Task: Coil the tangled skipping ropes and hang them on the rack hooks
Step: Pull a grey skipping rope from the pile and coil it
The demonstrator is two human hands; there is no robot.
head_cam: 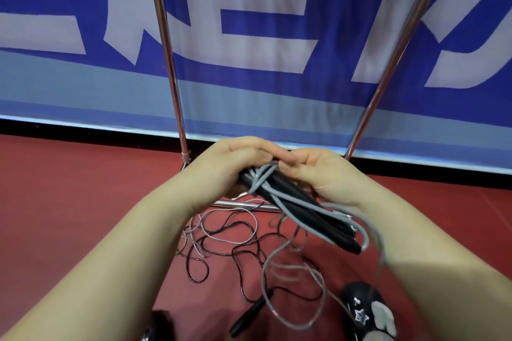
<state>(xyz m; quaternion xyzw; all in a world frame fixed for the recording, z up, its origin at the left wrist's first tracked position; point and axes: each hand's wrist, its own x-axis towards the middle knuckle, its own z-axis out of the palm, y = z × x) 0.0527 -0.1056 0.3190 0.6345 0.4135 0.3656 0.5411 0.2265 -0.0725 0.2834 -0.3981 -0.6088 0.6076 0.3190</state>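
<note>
At the left of the frame there is only red floor (pixel 69 202) and, above it, the blue banner (pixel 249 36) with pale lettering. Just left of centre one chrome upright of the rack (pixel 166 44) comes down to its foot; no hook shows anywhere, so where the ropes will hang is out of sight.

In the middle, the left hand (pixel 235 163) is curled round the top of a bundle of black handles (pixel 299 213), which slants down toward the lower right. The right hand (pixel 313 171) meets it there, fingers pinching the grey rope (pixel 263 177) where it crosses the handles. It looks as though a wrap is being put round them.

Below the hands, a black rope (pixel 232 252) and grey strands sprawl in loose loops on the floor, one black handle (pixel 249 313) lying at the lower centre. Right of that, grey cord dangles blurred off the bundle, near a dark shoe (pixel 365 310).

I'd judge the job barely begun: nothing coiled tidily, nothing hung, the floor tangle untouched.
</note>
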